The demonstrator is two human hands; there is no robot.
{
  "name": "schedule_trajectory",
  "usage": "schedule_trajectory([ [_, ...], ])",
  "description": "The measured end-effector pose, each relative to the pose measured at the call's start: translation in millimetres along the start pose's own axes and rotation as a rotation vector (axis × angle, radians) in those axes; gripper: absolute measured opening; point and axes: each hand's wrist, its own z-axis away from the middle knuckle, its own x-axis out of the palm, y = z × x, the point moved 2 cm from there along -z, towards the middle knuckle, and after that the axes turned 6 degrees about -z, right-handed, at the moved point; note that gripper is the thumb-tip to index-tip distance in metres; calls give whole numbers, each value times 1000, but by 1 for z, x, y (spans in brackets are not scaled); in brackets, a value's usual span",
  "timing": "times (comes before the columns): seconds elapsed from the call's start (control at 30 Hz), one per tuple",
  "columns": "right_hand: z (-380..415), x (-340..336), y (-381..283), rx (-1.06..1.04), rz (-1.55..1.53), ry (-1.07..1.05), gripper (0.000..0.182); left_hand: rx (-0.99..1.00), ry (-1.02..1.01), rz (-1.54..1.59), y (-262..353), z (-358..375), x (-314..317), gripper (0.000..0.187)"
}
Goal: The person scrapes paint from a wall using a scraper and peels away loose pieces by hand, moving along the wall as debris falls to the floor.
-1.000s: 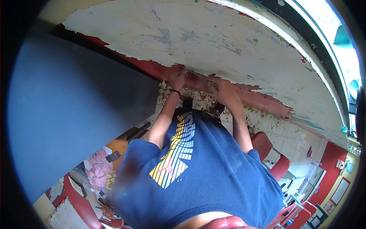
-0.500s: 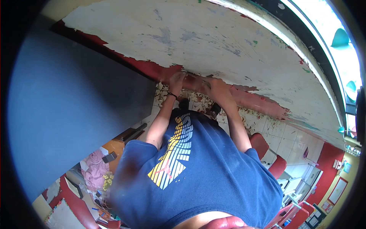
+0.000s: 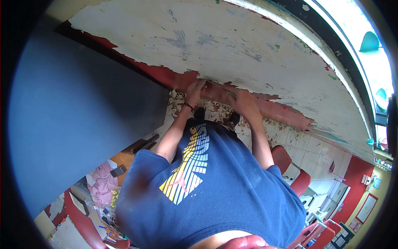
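My left hand (image 3: pixel 194 93), with a dark band at the wrist, is at the low red strip of the wall (image 3: pixel 215 91), its fingers stretched up to the ragged paint edge. To its right, my right hand (image 3: pixel 247 103) is curled close against the same strip; its fingers are closed, and I cannot tell what is in them. Above both hands spreads the pale, scraped wall (image 3: pixel 232 45), marked with grey and green specks. Paint flakes (image 3: pixel 215 108) litter the floor below, around my dark shoes (image 3: pixel 200 113).
A large dark panel (image 3: pixel 91 103) stands close on the left. Red chairs (image 3: pixel 282 159) are at the right on the tiled floor (image 3: pixel 304 145). A window (image 3: pixel 369 25) runs along the upper right. Behind on the left lie a pink cloth (image 3: pixel 103 182) and clutter.
My right hand has moved slightly right and down along the red strip. The left hand has shifted a little, its fingers staying near the paint edge.
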Motion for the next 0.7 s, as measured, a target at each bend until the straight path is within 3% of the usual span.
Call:
schedule_trajectory([
  [0.07, -3, 5, 1, 9, 14, -9, 34, -61, -76, 172, -3, -6, 4, 30],
  [0.17, -8, 7, -2, -20, 28, -7, 32, -239, -105, 217, -14, -9, 6, 30],
  [0.3, -6, -7, -26, -19, 135, -33, 28, -326, -101, 311, -16, -3, 10, 27],
  [0.37, -16, -2, -22, 22, 179, -82, 26, -339, -168, 572, -27, -5, 13, 25],
  [0.47, -33, 2, -16, -43, 316, -52, 24, -426, -152, 522, -29, -4, 11, 23],
  [0.6, -21, -12, -12, -31, 221, -47, 26, -358, -237, 464, -29, 13, 10, 22],
  [0.67, -18, -18, -5, -51, 168, -41, 27, -408, -570, 114, -32, 32, 18, 24],
  [0.7, -16, -21, -1, 8, 164, -57, 28, -406, -564, 117, -32, 34, 19, 24],
])
